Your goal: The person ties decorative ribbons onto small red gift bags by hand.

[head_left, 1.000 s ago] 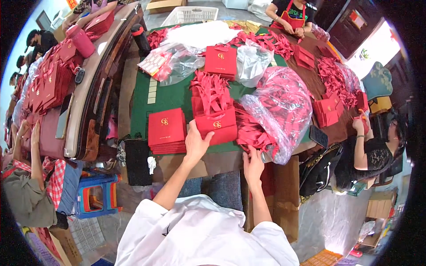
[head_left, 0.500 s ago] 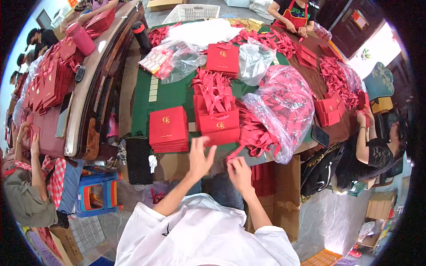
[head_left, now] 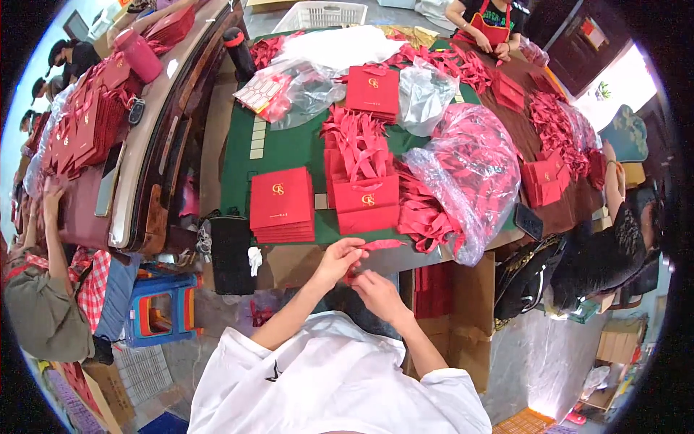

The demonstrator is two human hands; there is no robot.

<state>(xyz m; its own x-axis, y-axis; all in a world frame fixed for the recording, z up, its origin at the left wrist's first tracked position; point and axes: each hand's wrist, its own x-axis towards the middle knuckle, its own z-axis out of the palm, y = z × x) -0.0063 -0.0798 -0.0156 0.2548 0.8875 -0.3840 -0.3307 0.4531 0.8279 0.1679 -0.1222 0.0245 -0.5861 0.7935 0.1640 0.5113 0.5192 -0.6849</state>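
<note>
At the near table edge, my left hand [head_left: 339,259] pinches a red ribbon [head_left: 384,244], whose loose end sticks out to the right. Just below it, my right hand [head_left: 377,293] has its fingers closed on the lower part of the same ribbon, partly hidden. Beyond the hands lies a red paper bag [head_left: 368,202] with a gold emblem, with more ribbon-handled bags behind it. To its left sits a neat stack of flat red bags [head_left: 282,206]. A clear plastic bag [head_left: 477,173] full of red ribbons spills some out on the right.
A further red bag stack [head_left: 372,90], clear plastic wrap [head_left: 426,94] and a black bottle [head_left: 237,50] stand farther back. A black phone [head_left: 528,221] lies at the right. Blue stools [head_left: 165,307] stand left, a cardboard box [head_left: 470,296] below the table. Other people work on both sides.
My hands have come together near the table edge. The left, open before, now pinches the ribbon; the right has moved left and down. The view has shifted slightly.
</note>
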